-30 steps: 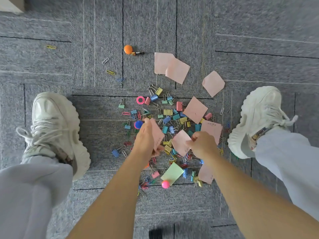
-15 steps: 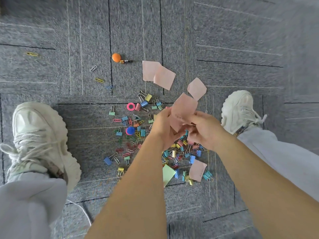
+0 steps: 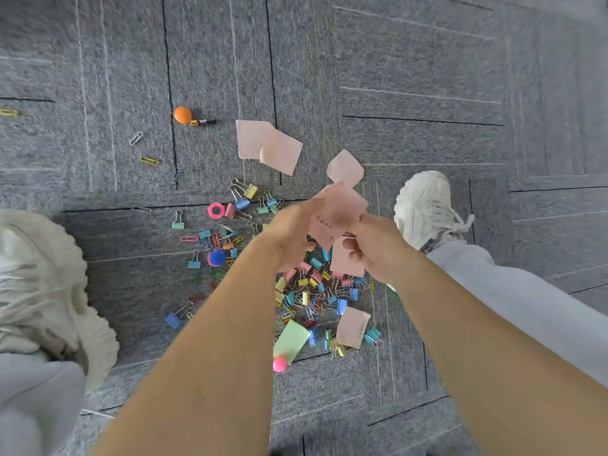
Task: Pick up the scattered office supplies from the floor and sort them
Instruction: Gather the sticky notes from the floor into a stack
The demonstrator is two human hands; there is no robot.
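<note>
Head view is showing the left hand (image 3: 292, 235) and right hand (image 3: 378, 250) close together at the centre, both pinching pink sticky notes (image 3: 340, 210) above the binder clips (image 3: 306, 291) on the floor (image 3: 427, 93). These notes are seeming light and floppy; gripping one edge is probably suiting them.

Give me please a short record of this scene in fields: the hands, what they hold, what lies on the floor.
Left hand: grips pink sticky notes above the floor
Right hand: grips the pink sticky notes too
Floor: grey carpet
Loose pink notes: overlapping pair, single note, written note
Green note: beside pink ball
Binder clips: coloured heap below the hands
Orange disc: apart, far left
</note>
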